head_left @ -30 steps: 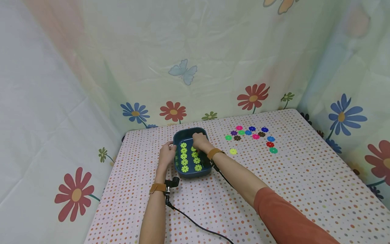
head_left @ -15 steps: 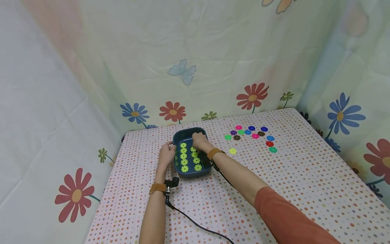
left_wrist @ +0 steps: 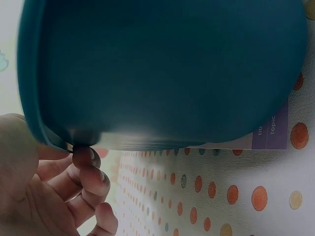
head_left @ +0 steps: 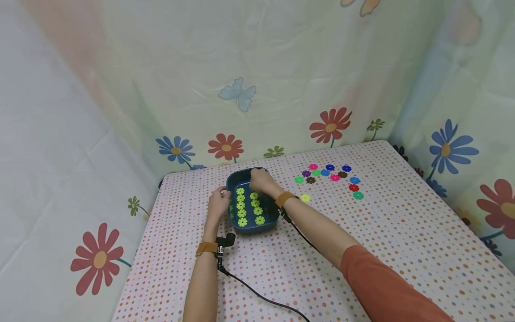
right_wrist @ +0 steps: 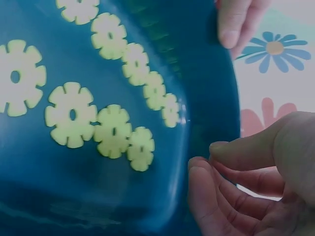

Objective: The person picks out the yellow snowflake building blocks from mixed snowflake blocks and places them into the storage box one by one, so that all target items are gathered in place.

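Note:
A dark blue plastic tub (head_left: 257, 230) stands on the spotted table, with several yellow-green flower-shaped discs (head_left: 242, 206) lying flat in two rows inside. My left hand (head_left: 218, 204) grips the tub's left rim, thumb over the edge and fingers curled outside, as the left wrist view shows. Over the far right part of the tub is my right hand (head_left: 263, 182). Its fingers (right_wrist: 204, 194) are loosely bent and the thumb tip is close to the index fingertip, with nothing visible between them. The nearest disc (right_wrist: 141, 149) lies just beside these fingertips on the tub floor.
Right of the tub lie a single yellow disc (head_left: 306, 197) and several discs in pink, purple, green, blue, brown and red, such as a red disc (head_left: 353, 188). A purple-edged printed strip (left_wrist: 269, 129) shows beside the tub. A black cable (head_left: 261, 298) trails over the table.
The right hand has shifted slightly up and away from the right row of discs, so its far end shows more fully. The left hand stays on the rim.

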`<state>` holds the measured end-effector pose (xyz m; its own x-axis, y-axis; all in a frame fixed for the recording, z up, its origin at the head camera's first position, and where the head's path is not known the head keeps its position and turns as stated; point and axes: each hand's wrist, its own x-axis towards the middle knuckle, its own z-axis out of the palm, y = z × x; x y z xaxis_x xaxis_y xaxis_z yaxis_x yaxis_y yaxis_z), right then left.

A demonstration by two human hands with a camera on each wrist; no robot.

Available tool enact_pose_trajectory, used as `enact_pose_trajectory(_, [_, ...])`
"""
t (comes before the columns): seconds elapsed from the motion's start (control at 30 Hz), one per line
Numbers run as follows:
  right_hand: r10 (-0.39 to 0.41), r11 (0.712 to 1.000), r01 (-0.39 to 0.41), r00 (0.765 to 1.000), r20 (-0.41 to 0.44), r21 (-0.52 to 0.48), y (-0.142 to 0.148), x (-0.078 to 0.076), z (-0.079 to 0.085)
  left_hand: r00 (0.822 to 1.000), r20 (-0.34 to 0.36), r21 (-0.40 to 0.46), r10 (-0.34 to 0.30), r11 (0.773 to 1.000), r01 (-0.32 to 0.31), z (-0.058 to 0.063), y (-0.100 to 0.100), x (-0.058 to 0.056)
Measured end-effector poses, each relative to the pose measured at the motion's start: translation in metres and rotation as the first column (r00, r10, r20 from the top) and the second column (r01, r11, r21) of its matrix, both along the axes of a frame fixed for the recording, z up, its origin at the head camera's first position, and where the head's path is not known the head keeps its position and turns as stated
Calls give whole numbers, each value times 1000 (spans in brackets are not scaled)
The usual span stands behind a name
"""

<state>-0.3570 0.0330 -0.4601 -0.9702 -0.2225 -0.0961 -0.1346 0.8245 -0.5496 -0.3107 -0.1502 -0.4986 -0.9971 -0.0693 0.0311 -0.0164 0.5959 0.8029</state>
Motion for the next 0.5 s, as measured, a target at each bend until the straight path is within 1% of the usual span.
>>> enact_pose_trajectory(0.13, [23,998,-25,999,-22,-55,6,5,12,1000,3,6,-17,1000,17,-1,-1,-2])
enact_pose_trajectory(0.27, [36,995,-40,998,-51,-93,16,8,18,1000,10,6,-16,1000,16,-3,-1,-4])
enact_pose_trajectory(0.37, [22,992,-30,998,-65,-120,26,9,19,1000,12,3,-5,1000,5,-4,-1,-4])
enact_pose_trajectory(0.5, [-21,992,10,996,-85,-128,42,10,21,1000,10,-2,7,1000,-7,-6,-1,-5])
